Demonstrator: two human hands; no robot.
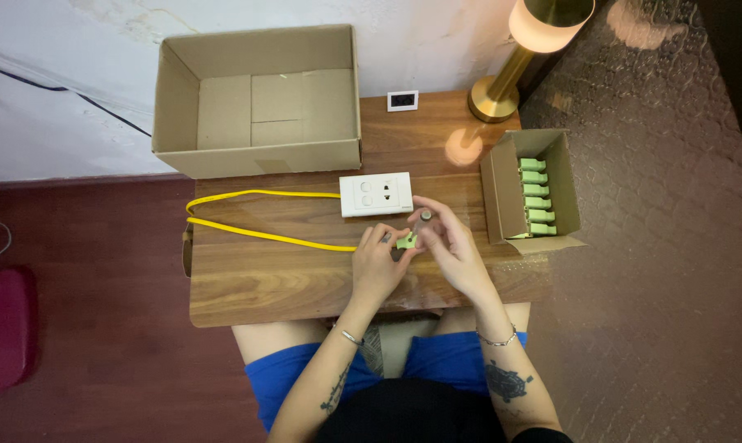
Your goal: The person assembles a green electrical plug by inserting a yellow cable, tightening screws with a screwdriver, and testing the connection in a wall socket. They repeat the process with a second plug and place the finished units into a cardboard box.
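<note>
Gripping small green part point(405, 241) with left hand point(377, 264) | right hand point(451, 246) fingers pinch grey cylinder point(423, 218) | just below white socket plate point(376, 194) | best kept steady, aligned.

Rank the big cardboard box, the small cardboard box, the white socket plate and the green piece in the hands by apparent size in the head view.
1. Big box
2. Small box
3. Socket plate
4. Green piece, partly hidden by the fingers

All sit on one table, so nearness hardly skews this.
</note>
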